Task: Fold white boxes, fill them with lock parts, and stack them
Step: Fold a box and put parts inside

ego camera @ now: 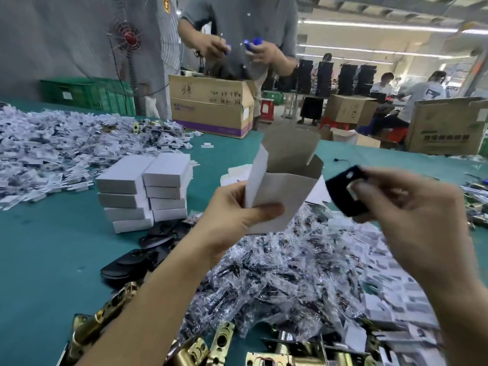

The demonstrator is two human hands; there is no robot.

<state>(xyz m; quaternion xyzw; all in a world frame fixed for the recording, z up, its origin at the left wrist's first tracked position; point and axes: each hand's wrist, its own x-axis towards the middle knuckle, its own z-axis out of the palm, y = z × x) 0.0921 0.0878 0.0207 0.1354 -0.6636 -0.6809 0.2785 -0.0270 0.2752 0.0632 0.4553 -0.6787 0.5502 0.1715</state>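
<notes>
— Holding the white box (280,191) in your left hand (237,215), are you? Which way does its mouth face?
— Up and a little away from you. Your left thumb and fingers are curled round its lower end, so its long axis rises out of your palm. The flaps at the top stand open.
— And the part?
— The black plate (343,192) is in your right hand (412,207), pinched between thumb and fingertips. It sits just to the right of the box, apart from it, about level with the side flap and below the tall back flap.
— So which way must it go?
— Leftward and a little up, I judge, to clear the right-hand flap, then down along the box's long axis. The plate looks broad against the opening, so turning a narrow edge downward would likely help. Blur hides its exact outline.
— Which hand travels?
— Your right carries the plate and is already near. The left need only keep the mouth open.
— And afterwards?
— The stack of closed boxes (144,191) stands on the green table (52,247) to your left, well apart from the box.
</notes>
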